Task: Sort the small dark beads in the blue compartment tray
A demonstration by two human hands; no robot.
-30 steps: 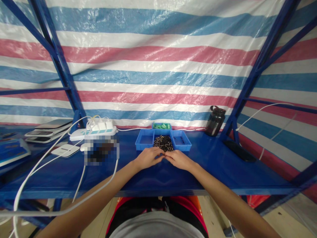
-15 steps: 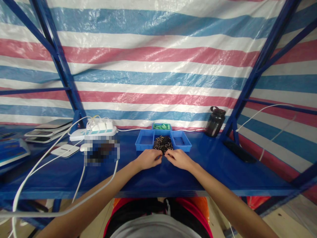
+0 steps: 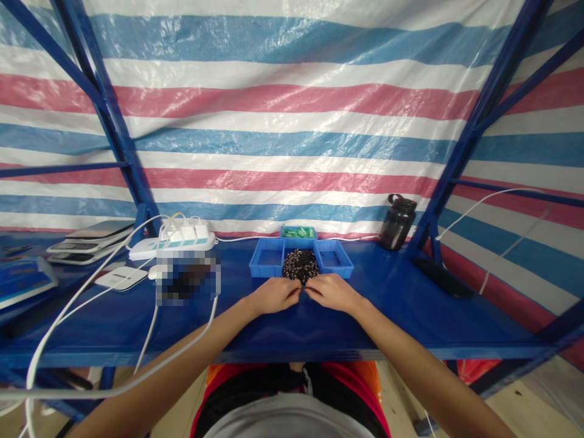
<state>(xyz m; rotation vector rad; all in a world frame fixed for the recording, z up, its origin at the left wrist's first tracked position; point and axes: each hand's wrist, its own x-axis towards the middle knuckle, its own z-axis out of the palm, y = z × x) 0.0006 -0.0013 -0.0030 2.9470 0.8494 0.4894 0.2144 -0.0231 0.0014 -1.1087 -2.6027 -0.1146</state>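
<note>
My left hand (image 3: 279, 294) and my right hand (image 3: 332, 291) meet at the near edge of a heap of small dark and brass-coloured parts (image 3: 300, 264). Both are closed, fingertips pinched close together. Whatever sits between the fingers is too small to name. The heap lies between two blue trays, a left one (image 3: 266, 272) and a right one (image 3: 336, 271). Behind it stands a smaller blue box with green pieces (image 3: 298, 232) in it.
A white power strip (image 3: 173, 244) with several plugs and loose white cables (image 3: 64, 292) takes up the left side. Dark bottle (image 3: 398, 224) stands back right, near a black flat object (image 3: 441, 277). Blue frame posts flank the blue table (image 3: 401, 322).
Both hands have shifted very slightly towards the near side, fingertips still together. The trays and the heap stay where they were.
</note>
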